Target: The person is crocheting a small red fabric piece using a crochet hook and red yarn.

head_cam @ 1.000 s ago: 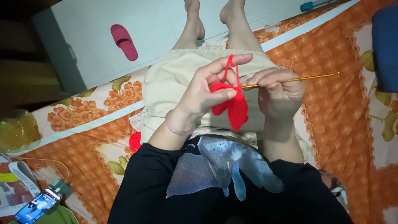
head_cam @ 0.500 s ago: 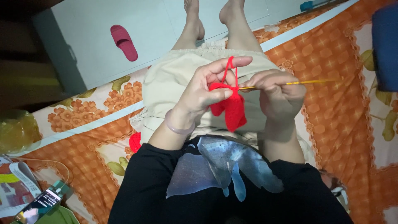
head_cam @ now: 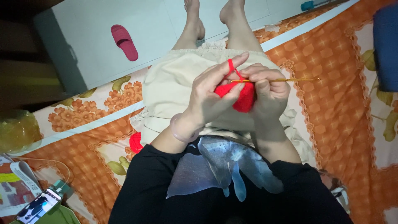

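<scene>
My left hand (head_cam: 212, 97) pinches a small red crocheted piece (head_cam: 243, 96) over my lap, with red yarn looped around its raised index finger. My right hand (head_cam: 269, 89) grips a thin gold crochet hook (head_cam: 290, 79) that points to the right, its tip worked into the red piece. Both hands meet at the piece, and part of it is hidden behind my fingers. A red yarn ball (head_cam: 135, 143) lies beside my left hip on the bed, partly tucked under my cream skirt (head_cam: 174, 87). A pale bangle (head_cam: 182, 132) circles my left wrist.
I sit on an orange patterned bedsheet (head_cam: 331, 62) with floral edging. A pink slipper (head_cam: 124, 40) lies on the pale floor beyond my bare feet. A lit phone (head_cam: 39, 205) and papers sit at the lower left, a yellowish bag (head_cam: 16, 130) at left, a blue cushion (head_cam: 385, 45) at right.
The red piece has been drawn up between my hands and hangs less far down. The hook has shifted slightly lower. The phone at lower left shows a lit screen again.
</scene>
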